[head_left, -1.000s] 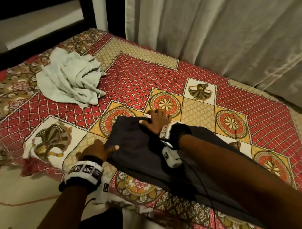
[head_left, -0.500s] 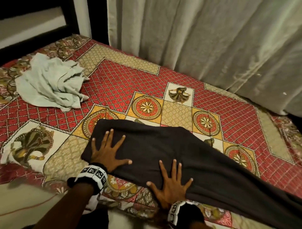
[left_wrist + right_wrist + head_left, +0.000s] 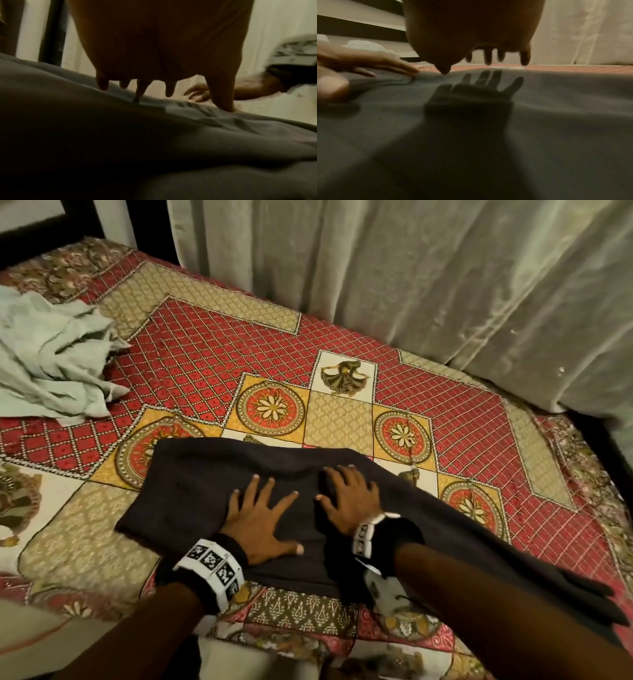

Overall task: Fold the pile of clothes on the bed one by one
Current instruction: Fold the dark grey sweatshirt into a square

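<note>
Two hands lie flat on a dark garment spread across the near part of the bed, which carries a red and gold patterned cover. The left hand rests on the middle of the garment with its fingers straight and spread, gripping nothing. The right hand sits just beside it, toward the curtain side of the garment, fingers likewise straight and fanned out; from the right wrist view its palm seems to hover a little above the cloth, with only the thumb tip clearly touching. The garment's long end trails off past the right forearm toward the bed's near edge. A crumpled pale green cloth lies well apart from the garment, toward the bed's head end. The curtain hangs along the far side of the bed.
</note>
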